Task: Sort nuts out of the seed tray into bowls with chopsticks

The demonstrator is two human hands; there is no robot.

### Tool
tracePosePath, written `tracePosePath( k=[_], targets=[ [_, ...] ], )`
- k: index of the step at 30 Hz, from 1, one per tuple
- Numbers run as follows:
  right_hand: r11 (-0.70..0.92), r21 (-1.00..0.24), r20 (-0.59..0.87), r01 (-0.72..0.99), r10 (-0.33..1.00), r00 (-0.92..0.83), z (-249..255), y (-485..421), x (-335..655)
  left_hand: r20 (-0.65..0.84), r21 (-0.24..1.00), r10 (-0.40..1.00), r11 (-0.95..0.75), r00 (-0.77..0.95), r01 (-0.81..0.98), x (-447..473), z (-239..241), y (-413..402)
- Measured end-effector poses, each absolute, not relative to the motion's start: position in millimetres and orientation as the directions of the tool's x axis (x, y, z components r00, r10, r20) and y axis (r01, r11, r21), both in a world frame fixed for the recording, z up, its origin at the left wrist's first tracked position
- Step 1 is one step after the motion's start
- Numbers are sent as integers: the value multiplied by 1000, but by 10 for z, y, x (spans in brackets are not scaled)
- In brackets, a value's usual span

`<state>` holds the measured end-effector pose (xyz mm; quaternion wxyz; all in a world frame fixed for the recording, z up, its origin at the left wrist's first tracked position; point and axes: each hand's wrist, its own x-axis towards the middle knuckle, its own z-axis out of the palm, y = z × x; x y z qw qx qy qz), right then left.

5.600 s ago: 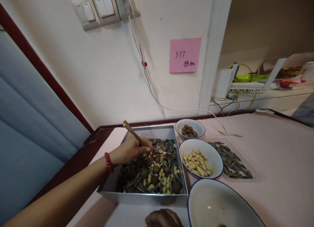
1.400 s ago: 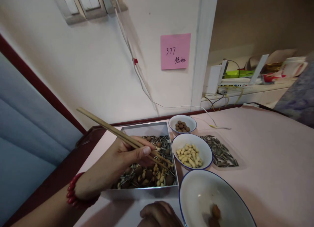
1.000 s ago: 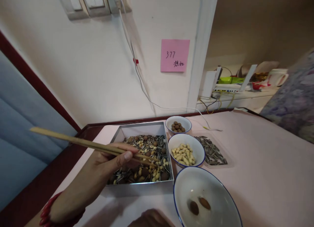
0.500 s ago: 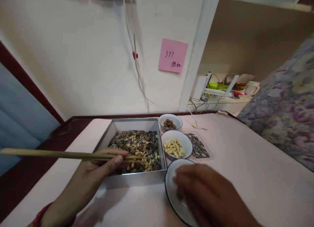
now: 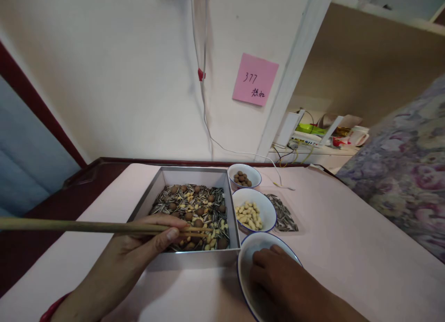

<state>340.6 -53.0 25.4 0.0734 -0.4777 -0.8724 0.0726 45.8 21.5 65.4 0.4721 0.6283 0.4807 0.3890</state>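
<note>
My left hand (image 5: pixel 146 238) is closed around a pair of chopsticks (image 5: pixel 97 226). Their thin tips reach over a grey box (image 5: pixel 194 258) that holds a mix of striped sunflower seeds (image 5: pixel 163 202), peanuts (image 5: pixel 212 243) and round brown nuts (image 5: pixel 188 216). My right hand (image 5: pixel 278 275) reaches down into the nearest white bowl (image 5: pixel 248 254) with a blue rim. Its fingers are curled, the tips are hidden, and I cannot see what lies under them.
Behind that bowl stand a bowl of peanuts (image 5: pixel 267 210) and a smaller bowl of brown nuts (image 5: pixel 255 172). A clear tray of sunflower seeds (image 5: pixel 283 213) lies to their right. A white cable (image 5: pixel 236 151) runs down the wall onto the pink-covered table (image 5: pixel 347 247).
My right hand has lowered deeper into the near bowl, its fingers curling down. My left hand keeps the chopsticks over the box. The whole view has shifted slightly.
</note>
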Motion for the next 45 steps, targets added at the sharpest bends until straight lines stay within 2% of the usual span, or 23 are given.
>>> tracePosePath(
  k=[4, 7, 9, 12, 16, 20, 21, 23, 25, 27, 30, 33, 35, 38, 42, 45],
  targets=[
    [430, -401, 27, 809, 888, -458, 663, -527, 3452, 37, 969, 967, -96, 252, 227, 470, 661, 205],
    [383, -519, 160, 764, 922, -353, 898, -388, 3545, 46, 971, 964, -105, 263, 216, 471, 661, 200],
    [368, -509, 292, 778, 924, -245, 957, -176, 3624, 53, 971, 963, -112, 266, 212, 466, 651, 201],
    [345, -425, 495, 837, 862, -105, 949, 244, 3725, 28, 975, 965, -84, 261, 205, 453, 630, 210],
    [309, -400, 546, 863, 836, -46, 915, 558, 3775, 5, 975, 967, -62, 256, 212, 460, 648, 216],
    [335, -397, 552, 854, 831, -69, 908, 376, 3797, 49, 961, 972, -109, 230, 255, 497, 703, 208],
    [326, -424, 545, 845, 837, -50, 891, 298, 3818, 55, 956, 973, -115, 222, 269, 499, 705, 209],
    [258, -552, 502, 793, 862, 69, 817, 147, 3888, 48, 954, 975, -109, 217, 279, 487, 686, 215],
    [155, -704, 417, 693, 880, 226, 692, 12, 3983, 22, 962, 974, -82, 224, 261, 455, 651, 224],
    [85, -784, 339, 616, 888, 309, 538, -124, 4077, -3, 974, 974, -48, 228, 221, 418, 621, 234],
    [-57, -858, 133, 511, 935, 329, 310, -376, 4175, -28, 986, 973, -10, 230, 164, 387, 617, 242],
    [-203, -909, -112, 364, 960, 257, 145, -634, 4203, -22, 987, 973, -16, 232, 159, 402, 643, 247],
    [-268, -910, -206, 315, 955, 215, 89, -724, 4182, -9, 984, 976, -30, 217, 177, 420, 655, 254],
    [-269, -931, -211, 248, 949, 236, 63, -649, 4120, 7, 976, 981, -49, 192, 214, 412, 643, 272],
    [-195, -980, -183, 28, 955, 232, 20, -282, 4040, -14, 968, 984, -31, 178, 248, 326, 574, 306],
    [-163, -986, -168, -40, 960, 224, -47, -59, 3990, -49, 969, 983, 4, 177, 248, 268, 518, 326]
  ],
)
